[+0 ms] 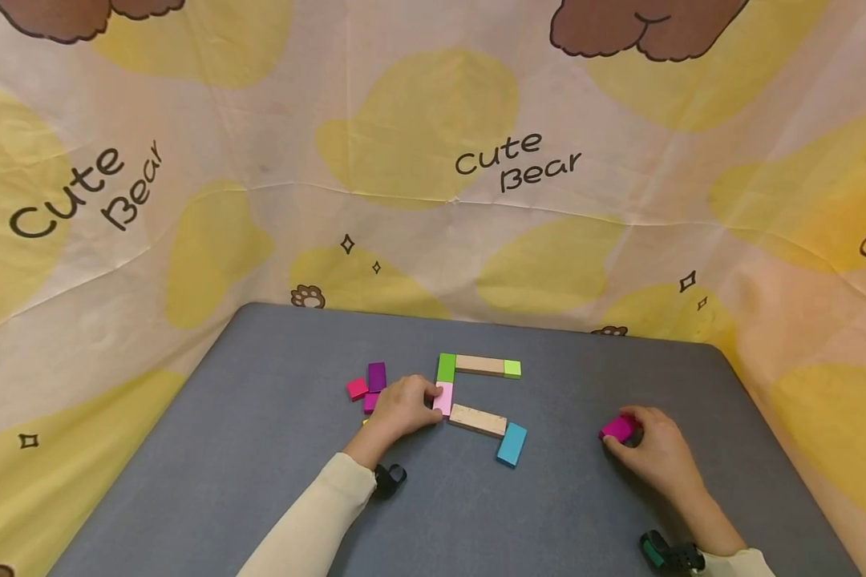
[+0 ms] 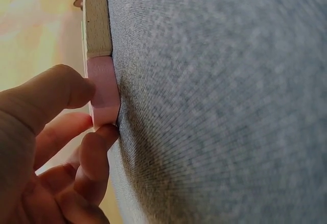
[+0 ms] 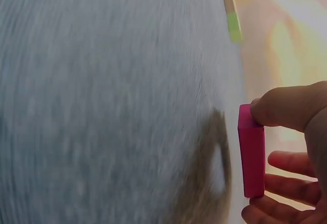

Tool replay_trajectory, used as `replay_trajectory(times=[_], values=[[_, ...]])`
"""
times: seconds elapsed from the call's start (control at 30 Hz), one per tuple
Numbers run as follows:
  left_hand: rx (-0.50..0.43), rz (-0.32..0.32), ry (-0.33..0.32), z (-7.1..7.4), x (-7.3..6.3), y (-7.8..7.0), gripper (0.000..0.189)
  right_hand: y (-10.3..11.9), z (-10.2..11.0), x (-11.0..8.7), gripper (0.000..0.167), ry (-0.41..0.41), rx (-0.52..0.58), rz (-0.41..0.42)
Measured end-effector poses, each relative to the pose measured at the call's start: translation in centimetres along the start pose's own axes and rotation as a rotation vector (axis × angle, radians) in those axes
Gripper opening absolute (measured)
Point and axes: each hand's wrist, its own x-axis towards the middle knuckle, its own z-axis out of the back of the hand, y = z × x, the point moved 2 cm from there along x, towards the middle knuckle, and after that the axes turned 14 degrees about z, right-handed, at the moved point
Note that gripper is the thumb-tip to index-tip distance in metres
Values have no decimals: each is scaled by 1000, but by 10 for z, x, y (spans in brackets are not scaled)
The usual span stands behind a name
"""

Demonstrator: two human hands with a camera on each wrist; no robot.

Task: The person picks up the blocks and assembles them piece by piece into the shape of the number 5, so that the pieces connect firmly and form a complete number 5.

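Observation:
My left hand (image 1: pixel 404 407) pinches a light pink block (image 1: pixel 443 399) between thumb and fingers on the grey table. In the left wrist view that pink block (image 2: pixel 103 89) lines up with the end of a bare wood block. A green block (image 1: pixel 446 367) adjoins its far end in the head view. Off to the right, my right hand (image 1: pixel 658 455) holds a magenta block (image 1: pixel 618 429) by its ends. The right wrist view shows this magenta block (image 3: pixel 252 155) with the thumb at one end, fingers at the other, and a shadow on the table beside it.
A wooden block (image 1: pixel 479 365) runs from the green block to a lime block (image 1: pixel 512 369). Nearer lie another wooden block (image 1: pixel 479 420) and a blue block (image 1: pixel 511 445). Left of my left hand sit a purple block (image 1: pixel 377 377), a red block (image 1: pixel 357 389) and others partly hidden.

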Motion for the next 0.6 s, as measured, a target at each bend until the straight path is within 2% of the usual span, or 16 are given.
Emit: replay_trajectory(times=[0.2,0.6], values=[[-3,6,11,1,-1,-1,42,15,-2,4,46,-45,12,45],[-4,12,18,3,-1,-2,42,40,-10,11,44,-16,54,103]])
